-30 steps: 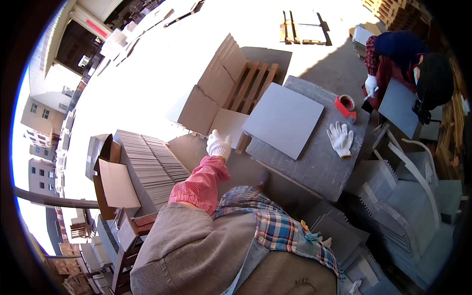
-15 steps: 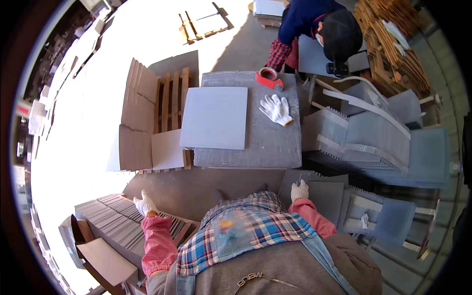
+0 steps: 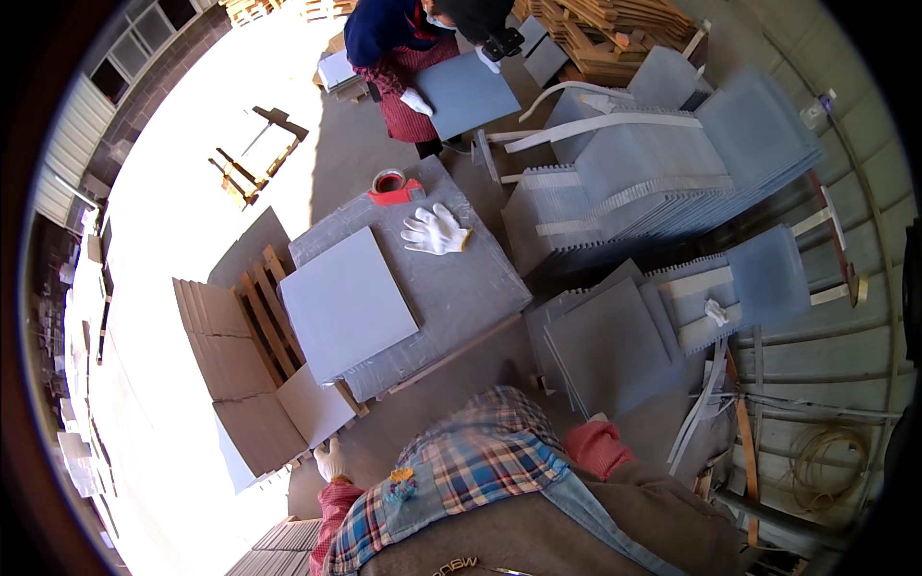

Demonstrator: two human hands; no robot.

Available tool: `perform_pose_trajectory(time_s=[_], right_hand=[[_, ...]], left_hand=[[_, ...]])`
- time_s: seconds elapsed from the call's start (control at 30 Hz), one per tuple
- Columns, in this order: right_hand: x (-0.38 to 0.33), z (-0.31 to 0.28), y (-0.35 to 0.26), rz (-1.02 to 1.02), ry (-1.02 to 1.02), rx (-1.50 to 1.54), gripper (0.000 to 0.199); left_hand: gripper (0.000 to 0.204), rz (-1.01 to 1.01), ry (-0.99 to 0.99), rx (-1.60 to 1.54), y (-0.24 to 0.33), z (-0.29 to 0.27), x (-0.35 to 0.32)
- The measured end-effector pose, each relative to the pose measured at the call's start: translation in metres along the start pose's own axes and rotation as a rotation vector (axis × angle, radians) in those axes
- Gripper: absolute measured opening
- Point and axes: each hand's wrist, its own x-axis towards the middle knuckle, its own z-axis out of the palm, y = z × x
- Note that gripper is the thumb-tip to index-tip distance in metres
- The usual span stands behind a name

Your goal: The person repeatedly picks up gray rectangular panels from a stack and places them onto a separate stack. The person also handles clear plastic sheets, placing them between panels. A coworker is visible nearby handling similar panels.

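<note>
Grey panels just ahead of right hand, contact unclear.

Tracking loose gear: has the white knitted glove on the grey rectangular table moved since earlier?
No; the glove keeps its place on the table, near the red handheld tape dispenser.

The cloth apron shows blue, white and brown plaid; the flat rectangular sheets are grey, the square panel paler grey.
</note>
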Motion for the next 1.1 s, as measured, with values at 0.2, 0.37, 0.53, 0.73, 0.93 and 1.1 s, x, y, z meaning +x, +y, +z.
perform_pose_trajectory(time_s=[0.2,0.37,0.53,0.73,0.93,1.1], right_hand=[[-0.002,-0.017,0.001,-0.017,0.020,0.069,0.058],[-0.003,-0.060,-0.041,-0.116,0.096,-0.034,0.056],[-0.005,-0.090,-0.144,-0.408,0.275,-0.159,0.053],[-0.058,-0.059,-0.297,-0.856,0.298,-0.423,0.051],[-0.143,0.004,-0.395,-1.140,0.232,-0.658,0.048],[-0.214,0.059,-0.435,-1.249,0.195,-0.820,0.046]], left_hand=[[0.070,0.261,-0.171,0.036,0.082,0.039,-0.030],[0.066,0.319,-0.211,-0.070,0.104,0.062,-0.047],[0.064,0.197,0.030,-0.115,0.136,-0.016,-0.029],[0.058,-0.198,0.407,-0.085,0.062,-0.228,0.005],[0.051,-0.543,0.736,-0.048,-0.074,-0.418,-0.010],[0.046,-0.768,0.874,0.209,-0.202,-0.503,-0.070]])
